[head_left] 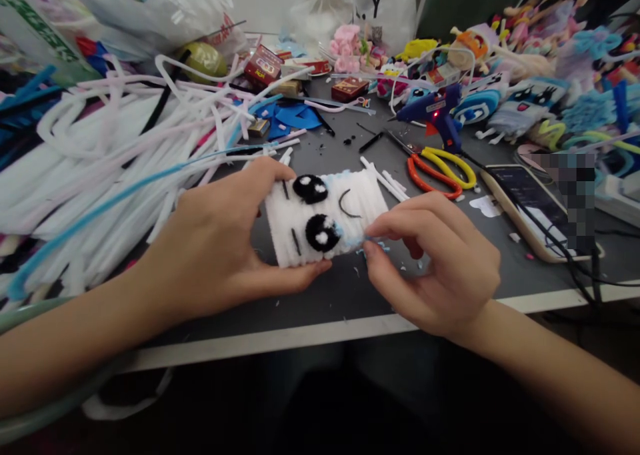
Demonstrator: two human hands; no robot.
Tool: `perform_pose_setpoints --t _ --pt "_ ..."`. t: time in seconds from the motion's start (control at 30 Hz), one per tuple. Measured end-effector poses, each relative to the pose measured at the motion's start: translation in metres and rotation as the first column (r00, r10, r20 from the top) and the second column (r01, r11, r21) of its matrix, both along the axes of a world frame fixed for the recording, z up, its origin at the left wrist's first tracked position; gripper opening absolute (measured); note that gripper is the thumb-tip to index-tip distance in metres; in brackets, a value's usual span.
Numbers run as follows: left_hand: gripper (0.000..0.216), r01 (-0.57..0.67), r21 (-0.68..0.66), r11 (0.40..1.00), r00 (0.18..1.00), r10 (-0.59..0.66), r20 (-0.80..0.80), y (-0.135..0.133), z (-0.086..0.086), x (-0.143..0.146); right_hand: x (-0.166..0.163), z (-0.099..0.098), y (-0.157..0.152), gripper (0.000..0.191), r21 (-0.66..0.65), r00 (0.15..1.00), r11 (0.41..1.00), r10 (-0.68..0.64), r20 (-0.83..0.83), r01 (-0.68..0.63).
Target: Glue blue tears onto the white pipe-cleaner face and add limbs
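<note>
A white fuzzy pipe-cleaner figure [350,205] with two black eyes and thin black lines for a face lies sideways just above the grey table [350,288]. My left hand [220,242] wraps round its left end, thumb below and fingers behind. My right hand [435,262] pinches its lower right edge between thumb and forefinger, where small pale blue bits show.
A big heap of white, pink and blue pipe cleaners [115,155] fills the left. Orange and yellow scissors [437,170], a blue glue gun [435,112] and a phone [535,208] with a cable lie to the right. Finished plush figures [540,88] crowd the back right.
</note>
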State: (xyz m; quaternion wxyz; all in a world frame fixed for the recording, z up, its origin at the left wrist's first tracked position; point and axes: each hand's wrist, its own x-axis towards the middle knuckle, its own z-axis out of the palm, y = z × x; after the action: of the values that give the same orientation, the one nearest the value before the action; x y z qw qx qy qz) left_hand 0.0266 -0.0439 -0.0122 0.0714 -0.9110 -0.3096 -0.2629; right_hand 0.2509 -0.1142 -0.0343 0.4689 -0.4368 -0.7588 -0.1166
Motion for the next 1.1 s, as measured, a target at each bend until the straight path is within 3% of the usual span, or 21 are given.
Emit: perform_pose_setpoints --t 0.37,0.63,1.1 --pt "0.061 0.025 -0.124 0.992 0.998 -0.017 0.068 0.0061 0.0013 0.0008 0.0047 -0.0018 0.0019 0.019 0.022 0.993 0.995 0.097 -0.071 -0.095" --pt "0.055 0.035 -0.267 0.963 0.997 -0.014 0.079 0.004 -0.0012 -0.0013 0.0061 -0.003 0.0019 0.017 0.065 0.997 0.995 0.076 0.018 -0.077" --pt "0.055 0.044 -0.299 0.953 0.994 -0.013 0.107 0.0048 -0.0033 -0.001 0.0042 -0.006 0.0026 0.016 0.07 0.999 0.997 0.042 0.032 -0.044"
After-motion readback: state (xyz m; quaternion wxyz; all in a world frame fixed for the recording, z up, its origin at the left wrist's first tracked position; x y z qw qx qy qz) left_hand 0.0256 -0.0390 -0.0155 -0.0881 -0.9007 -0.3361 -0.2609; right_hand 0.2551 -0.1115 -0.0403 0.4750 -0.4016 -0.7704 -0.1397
